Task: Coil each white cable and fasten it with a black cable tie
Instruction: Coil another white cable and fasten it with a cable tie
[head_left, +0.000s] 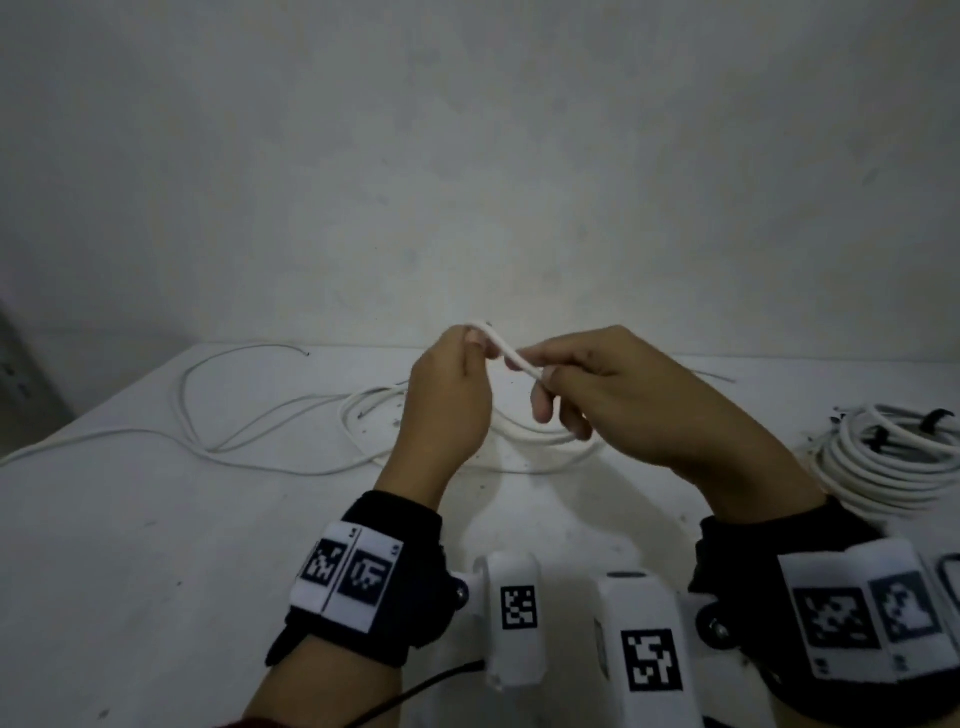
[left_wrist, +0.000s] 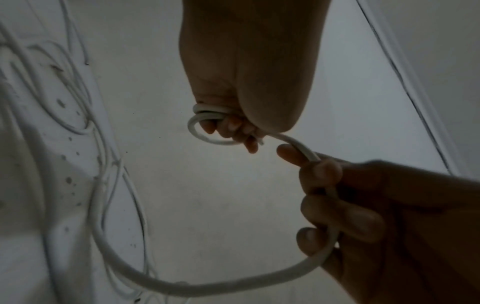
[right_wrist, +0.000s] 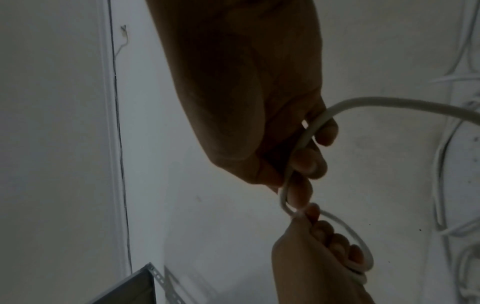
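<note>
A white cable (head_left: 508, 354) is stretched between my two hands above the table. My left hand (head_left: 475, 343) grips a small coil of it; in the left wrist view the tight loops (left_wrist: 207, 116) wrap round its curled fingers (left_wrist: 235, 128). My right hand (head_left: 540, 376) pinches the same cable just to the right, and the strand (right_wrist: 303, 142) runs through its curled fingers (right_wrist: 309, 162). From there the cable (left_wrist: 161, 284) hangs down in a curve to the loose white cables (head_left: 363, 415) lying on the table (head_left: 156, 545). No loose black tie is in view.
Finished white coils (head_left: 893, 462) fastened with black ties (head_left: 935, 418) lie at the table's right edge. Thin loose cable (head_left: 208, 395) sprawls across the left and middle. A grey wall stands close behind. A grey metal frame (right_wrist: 148, 286) shows at the left.
</note>
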